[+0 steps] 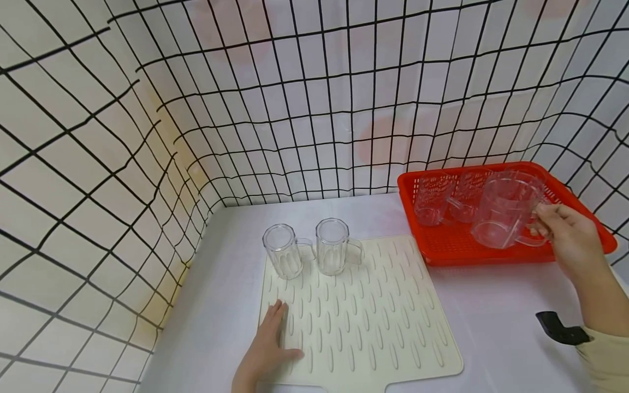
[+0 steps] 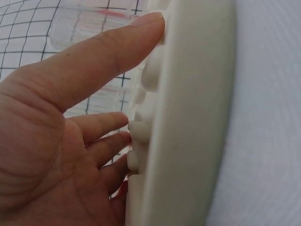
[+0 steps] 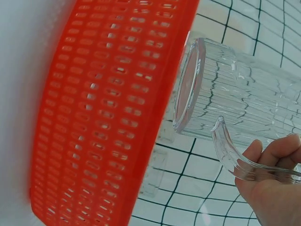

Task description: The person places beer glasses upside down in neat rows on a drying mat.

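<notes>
My right hand (image 1: 572, 234) grips the handle of a clear glass mug (image 1: 506, 210), held upright over the red basket. In the right wrist view the fingers curl round that handle, and the mug (image 3: 235, 89) stands above the basket rim. My left hand (image 1: 267, 346) rests with spread fingers on the left edge of a cream ridged drying mat (image 1: 363, 327); in the left wrist view its thumb and fingertips touch the mat's ridges. Two clear glass mugs (image 1: 285, 254) (image 1: 332, 248) stand side by side at the mat's far left, handles pointing right.
The red plastic basket (image 1: 462, 259) sits at the back right, with more clear mugs (image 1: 432, 204) inside at its left and back. Black wire grid panels (image 1: 314, 109) close off the back and both sides. A black strap (image 1: 560, 328) hangs by the right sleeve.
</notes>
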`<state>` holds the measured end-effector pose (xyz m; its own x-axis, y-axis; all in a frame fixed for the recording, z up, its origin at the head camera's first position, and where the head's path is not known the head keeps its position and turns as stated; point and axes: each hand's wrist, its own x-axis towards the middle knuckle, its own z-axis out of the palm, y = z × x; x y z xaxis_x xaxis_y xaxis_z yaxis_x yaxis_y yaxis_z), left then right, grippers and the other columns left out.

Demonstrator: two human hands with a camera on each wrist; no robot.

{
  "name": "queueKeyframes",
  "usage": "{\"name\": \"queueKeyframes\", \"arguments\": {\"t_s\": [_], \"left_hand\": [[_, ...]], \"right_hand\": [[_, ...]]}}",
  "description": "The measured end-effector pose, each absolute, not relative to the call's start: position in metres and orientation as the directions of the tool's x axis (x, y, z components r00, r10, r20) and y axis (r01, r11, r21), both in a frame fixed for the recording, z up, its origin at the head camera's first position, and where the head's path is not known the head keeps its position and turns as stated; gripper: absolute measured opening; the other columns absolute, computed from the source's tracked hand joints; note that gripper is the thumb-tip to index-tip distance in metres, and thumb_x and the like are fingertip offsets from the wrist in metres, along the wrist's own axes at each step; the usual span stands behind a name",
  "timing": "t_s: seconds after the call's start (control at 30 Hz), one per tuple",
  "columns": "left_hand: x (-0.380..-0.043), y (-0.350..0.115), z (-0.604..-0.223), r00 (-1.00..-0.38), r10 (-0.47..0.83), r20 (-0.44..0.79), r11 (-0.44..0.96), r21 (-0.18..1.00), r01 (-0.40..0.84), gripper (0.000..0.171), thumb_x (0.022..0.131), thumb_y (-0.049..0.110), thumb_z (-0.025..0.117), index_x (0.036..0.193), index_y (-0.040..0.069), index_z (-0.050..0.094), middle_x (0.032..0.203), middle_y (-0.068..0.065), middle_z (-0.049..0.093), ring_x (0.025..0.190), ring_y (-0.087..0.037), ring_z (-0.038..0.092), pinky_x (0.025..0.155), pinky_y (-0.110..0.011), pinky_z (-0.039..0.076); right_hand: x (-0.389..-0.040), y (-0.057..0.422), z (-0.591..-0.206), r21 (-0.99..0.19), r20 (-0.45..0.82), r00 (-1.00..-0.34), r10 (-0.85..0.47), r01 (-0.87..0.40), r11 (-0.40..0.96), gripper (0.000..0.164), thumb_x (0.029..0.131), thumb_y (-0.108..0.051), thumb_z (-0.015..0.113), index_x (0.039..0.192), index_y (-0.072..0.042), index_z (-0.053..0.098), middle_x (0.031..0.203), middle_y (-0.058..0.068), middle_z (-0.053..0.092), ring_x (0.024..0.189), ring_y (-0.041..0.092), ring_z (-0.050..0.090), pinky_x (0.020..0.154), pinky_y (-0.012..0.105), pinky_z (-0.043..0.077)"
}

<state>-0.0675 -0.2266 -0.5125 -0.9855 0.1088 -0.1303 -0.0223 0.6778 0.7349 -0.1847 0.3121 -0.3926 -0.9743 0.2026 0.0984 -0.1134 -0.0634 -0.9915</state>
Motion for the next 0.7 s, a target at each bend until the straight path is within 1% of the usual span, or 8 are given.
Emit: {"name": "queueKeyframes", "arguments": {"t_s": [0.2,0.3,0.53,0.7], "left_hand": [[-0.068,-0.227,-0.512,-0.985,0.108,-0.135,0.680,0.733,-0.026,0.110,0.063,0.029,0.091,0.150,-0.001,0.031,0.158,-0.023,0.020,0.144,-0.047,0.008,0.110,-0.065,0.015],[-0.069,-0.227,-0.513,-0.984,0.108,-0.139,0.679,0.734,-0.029,0.110,0.063,0.029,0.091,0.150,-0.001,0.031,0.158,-0.023,0.020,0.144,-0.047,0.008,0.110,-0.066,0.015],[-0.069,-0.226,-0.512,-0.984,0.106,-0.142,0.676,0.736,-0.033,0.111,0.062,0.028,0.091,0.151,0.000,0.030,0.158,-0.022,0.019,0.144,-0.047,0.007,0.110,-0.065,0.015],[-0.069,-0.227,-0.513,-0.984,0.108,-0.140,0.679,0.733,-0.029,0.111,0.062,0.029,0.091,0.151,0.000,0.031,0.158,-0.022,0.019,0.144,-0.047,0.008,0.110,-0.066,0.015]], "right_hand": [[-0.181,0.303,-0.390,-0.981,0.183,-0.969,0.164,-0.192,-0.038,0.016,0.100,-0.024,0.053,0.096,-0.012,0.063,0.076,-0.001,0.048,0.072,0.009,0.046,0.062,0.009,0.046],[-0.179,0.299,-0.389,-0.969,0.221,-0.966,0.131,-0.233,-0.081,0.017,0.101,-0.019,0.052,0.096,-0.010,0.064,0.076,0.000,0.048,0.072,0.010,0.046,0.062,0.010,0.046],[-0.175,0.286,-0.383,-0.950,0.278,-0.957,0.080,-0.286,-0.124,0.017,0.101,-0.016,0.052,0.096,-0.005,0.064,0.075,0.002,0.047,0.073,0.012,0.048,0.064,0.011,0.048],[-0.170,0.277,-0.379,-0.933,0.318,-0.947,0.036,-0.319,-0.166,0.017,0.101,-0.011,0.049,0.097,-0.002,0.063,0.076,0.004,0.047,0.074,0.014,0.047,0.065,0.012,0.048]]}}
